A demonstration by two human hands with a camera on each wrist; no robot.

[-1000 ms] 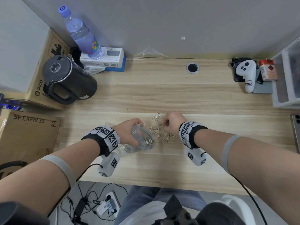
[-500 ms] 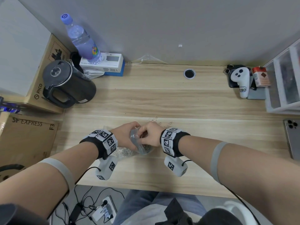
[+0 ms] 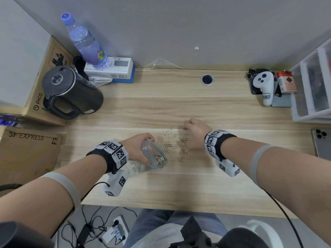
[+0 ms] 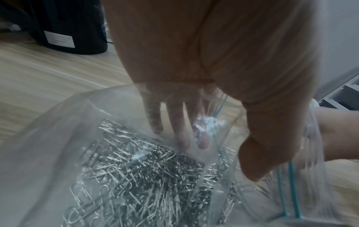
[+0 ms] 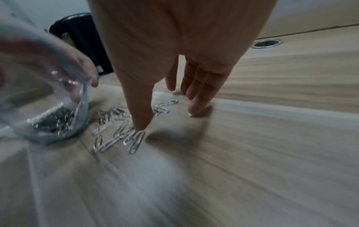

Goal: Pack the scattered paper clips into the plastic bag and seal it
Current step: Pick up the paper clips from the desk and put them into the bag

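A clear plastic bag [image 3: 152, 155] with a teal zip strip lies on the wooden desk [image 3: 179, 185], its mouth held wide by my left hand [image 3: 138, 149]. Many silver paper clips [image 4: 136, 176] sit inside it. My left hand's fingers [image 4: 177, 122] are inside the mouth and the thumb presses the rim from outside. Loose paper clips [image 3: 179, 146] lie scattered just right of the bag. My right hand [image 3: 194, 136] hovers over their right edge with fingers straight and spread, fingertips [image 5: 196, 109] touching the desk, holding nothing.
A black kettle [image 3: 69, 92] stands at the back left beside a water bottle [image 3: 86, 40] and a white box [image 3: 114, 69]. A white controller [image 3: 265, 86], a red pack [image 3: 285, 81] and plastic drawers [image 3: 315, 86] sit back right. A phone [image 3: 322, 144] lies at the right edge.
My right hand left the bag's mouth, where it was half a second ago, and moved right and back to the loose clips. The left hand kept holding the bag open.
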